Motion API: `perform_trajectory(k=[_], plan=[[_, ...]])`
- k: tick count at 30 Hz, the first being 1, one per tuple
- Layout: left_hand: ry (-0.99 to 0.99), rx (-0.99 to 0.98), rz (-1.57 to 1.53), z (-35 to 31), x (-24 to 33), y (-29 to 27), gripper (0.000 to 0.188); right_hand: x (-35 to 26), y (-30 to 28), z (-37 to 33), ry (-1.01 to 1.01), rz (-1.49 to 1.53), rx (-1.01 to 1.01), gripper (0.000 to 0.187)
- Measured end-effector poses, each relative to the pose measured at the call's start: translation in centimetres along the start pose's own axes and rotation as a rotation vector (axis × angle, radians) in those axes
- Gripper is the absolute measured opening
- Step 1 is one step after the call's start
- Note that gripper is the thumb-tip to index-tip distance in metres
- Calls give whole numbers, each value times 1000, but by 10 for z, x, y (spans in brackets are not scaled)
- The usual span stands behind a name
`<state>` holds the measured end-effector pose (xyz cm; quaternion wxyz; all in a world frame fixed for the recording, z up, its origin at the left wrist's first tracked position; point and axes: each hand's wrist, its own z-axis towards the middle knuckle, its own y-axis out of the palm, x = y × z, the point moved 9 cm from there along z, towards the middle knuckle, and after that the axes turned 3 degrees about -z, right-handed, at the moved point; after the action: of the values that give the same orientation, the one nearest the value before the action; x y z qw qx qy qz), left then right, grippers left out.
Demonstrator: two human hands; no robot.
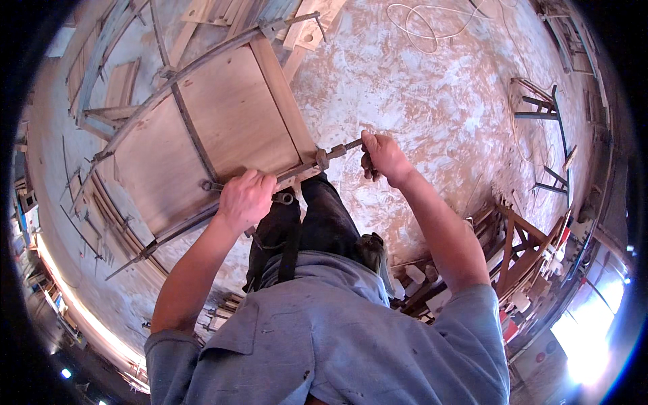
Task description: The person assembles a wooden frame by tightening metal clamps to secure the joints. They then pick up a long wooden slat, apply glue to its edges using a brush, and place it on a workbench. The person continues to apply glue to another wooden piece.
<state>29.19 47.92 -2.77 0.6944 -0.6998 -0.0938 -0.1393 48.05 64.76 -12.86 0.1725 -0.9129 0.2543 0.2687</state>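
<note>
A wooden panel (233,111) in a frame lies in front of me, with a long metal bar clamp (337,150) along its near edge. My right hand (383,156) is closed around the dark handle at the end of that clamp's threaded screw. Over the panel's near edge, my left hand (248,199) has its fingers curled; what lies inside them is hidden. Beside it a metal piece with a ring end (287,198) sticks out. Another metal bar (192,128) crosses the panel, and a third bar (223,47) runs along its far side.
Wooden boards (223,12) and metal racks lie beyond the panel and to the left. A thin cable (432,34) loops on the stained floor (405,88). Dark metal stands (557,121) are at the right, and a wooden trestle (516,239) with scrap pieces stands at lower right.
</note>
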Motion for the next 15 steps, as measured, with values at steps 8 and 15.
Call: perform_trajectory(k=[8, 15], plan=[[4, 10, -30, 2, 1, 0, 15, -6, -4, -12, 21, -1, 19, 51], [8, 8, 65, 0, 4, -1, 17, 117, -6, -56, -105, 537, 413, 47]])
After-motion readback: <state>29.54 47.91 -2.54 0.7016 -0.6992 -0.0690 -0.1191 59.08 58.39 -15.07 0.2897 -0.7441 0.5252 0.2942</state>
